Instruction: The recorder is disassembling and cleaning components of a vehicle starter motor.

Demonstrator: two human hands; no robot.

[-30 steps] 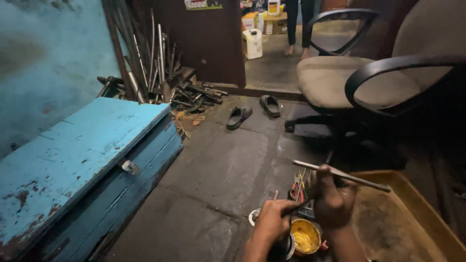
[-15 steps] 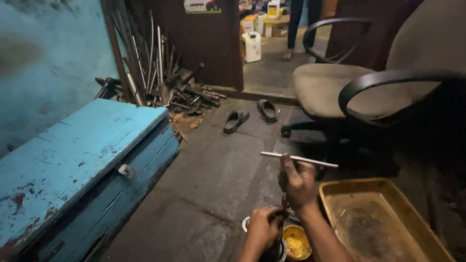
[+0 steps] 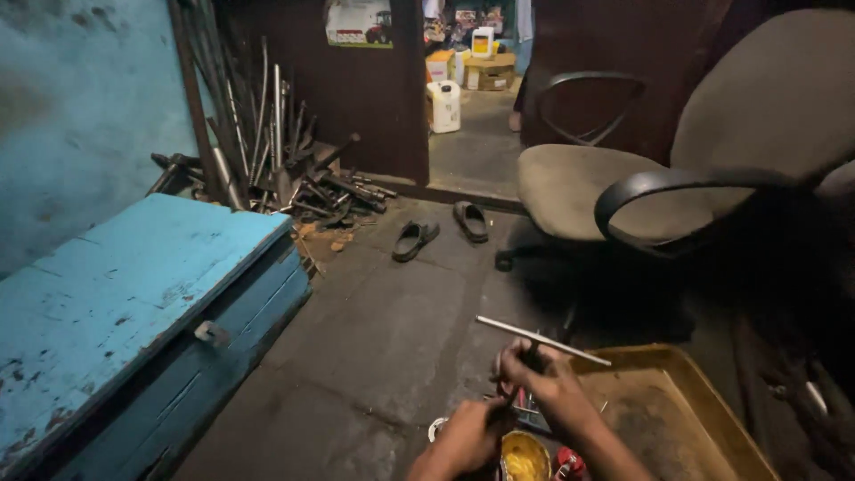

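Note:
My right hand is closed around the middle of a thin metal rod, which lies nearly level just above the floor. My left hand is lower, its fingers curled against an open round tin of yellow grease on the floor. A small red object sits beside the tin. Whether the left hand grips the tin or only rests on it is hard to tell.
A shallow yellow-brown tray lies right of the hands. A blue wooden chest stands at left. A beige office chair is behind, a pair of sandals and a pile of metal rods near the doorway.
The view has dropped and shifted right. My right hand has lowered the rod from over the tray toward the tin, closer to my left hand.

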